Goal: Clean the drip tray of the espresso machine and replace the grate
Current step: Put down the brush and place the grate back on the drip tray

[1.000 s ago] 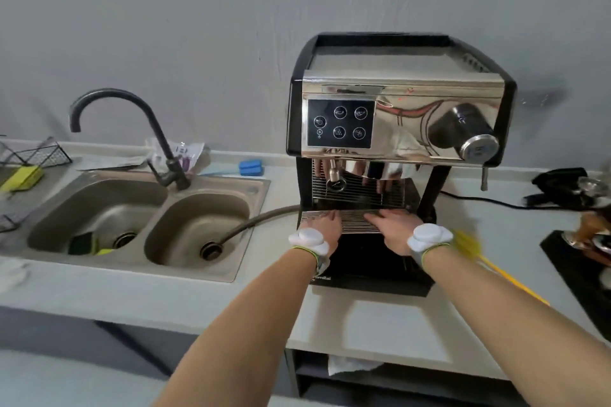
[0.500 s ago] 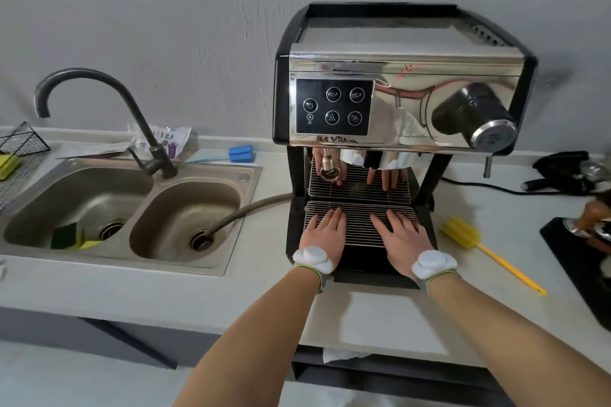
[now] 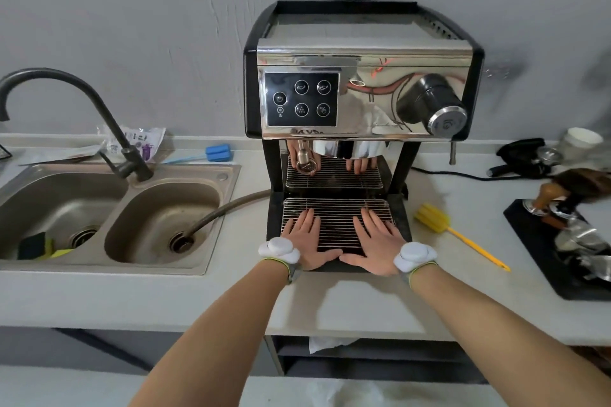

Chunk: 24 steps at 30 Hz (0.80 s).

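A chrome and black espresso machine (image 3: 363,82) stands on the counter against the wall. At its base sits the black drip tray (image 3: 402,218) with a wire grate (image 3: 337,211) lying on top. My left hand (image 3: 305,238) rests flat on the grate's left half, fingers apart. My right hand (image 3: 375,241) lies flat on its right half, thumb tips nearly meeting at the tray's front edge. Both hands hold nothing. The shiny back panel under the brew head mirrors the grate and fingers.
A double steel sink (image 3: 109,211) with a dark tap (image 3: 66,109) lies to the left, a hose (image 3: 224,211) running into its right bowl. A yellow brush (image 3: 453,228) lies right of the tray. A black mat (image 3: 568,254) with a tamper is at the right.
The view has tilted down and come closer. My hands have slid forward from the grate's back edge and now lie flat on it, palms at the tray's front.
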Tool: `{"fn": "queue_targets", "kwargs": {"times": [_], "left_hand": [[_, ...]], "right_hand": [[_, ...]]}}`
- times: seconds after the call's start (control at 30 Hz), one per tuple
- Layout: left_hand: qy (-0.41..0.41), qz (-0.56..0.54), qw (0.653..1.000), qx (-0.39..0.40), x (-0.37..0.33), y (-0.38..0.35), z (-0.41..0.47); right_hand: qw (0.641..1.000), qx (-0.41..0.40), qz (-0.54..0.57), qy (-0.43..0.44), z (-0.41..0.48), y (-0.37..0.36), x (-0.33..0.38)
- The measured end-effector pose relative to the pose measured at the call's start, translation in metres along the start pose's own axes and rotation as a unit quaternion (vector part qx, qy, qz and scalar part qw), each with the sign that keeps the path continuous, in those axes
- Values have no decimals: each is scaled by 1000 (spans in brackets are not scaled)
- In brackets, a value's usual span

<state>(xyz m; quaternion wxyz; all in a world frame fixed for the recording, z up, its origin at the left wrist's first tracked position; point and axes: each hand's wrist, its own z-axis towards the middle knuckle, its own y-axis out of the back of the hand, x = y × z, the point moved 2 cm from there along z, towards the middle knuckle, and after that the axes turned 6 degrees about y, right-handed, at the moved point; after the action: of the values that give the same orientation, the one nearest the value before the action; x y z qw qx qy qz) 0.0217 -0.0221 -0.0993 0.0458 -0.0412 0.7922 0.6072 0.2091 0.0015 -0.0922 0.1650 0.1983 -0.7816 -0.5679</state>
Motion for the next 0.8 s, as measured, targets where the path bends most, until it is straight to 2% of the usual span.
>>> {"fn": "queue_targets", "kwargs": {"times": [0.07,0.17,0.37,0.67,0.8], "left_hand": [[-10,16,999,-31,5,-12,-9],[-38,67,996,-34,9,-18,-16],[-37,118,989,-78,5,-17,-19],[-49,141,984,-98,9,-15,4],[-37,123,989,-73,7,-17,1]], "right_hand": [[1000,-20,5,9,-5,-10,1],[999,-37,-5,26,-11,-19,2],[993,-109,-34,12,-9,-20,4],[988,-130,-76,18,13,-14,-8],[993,-106,-55,14,11,-16,-3]]}}
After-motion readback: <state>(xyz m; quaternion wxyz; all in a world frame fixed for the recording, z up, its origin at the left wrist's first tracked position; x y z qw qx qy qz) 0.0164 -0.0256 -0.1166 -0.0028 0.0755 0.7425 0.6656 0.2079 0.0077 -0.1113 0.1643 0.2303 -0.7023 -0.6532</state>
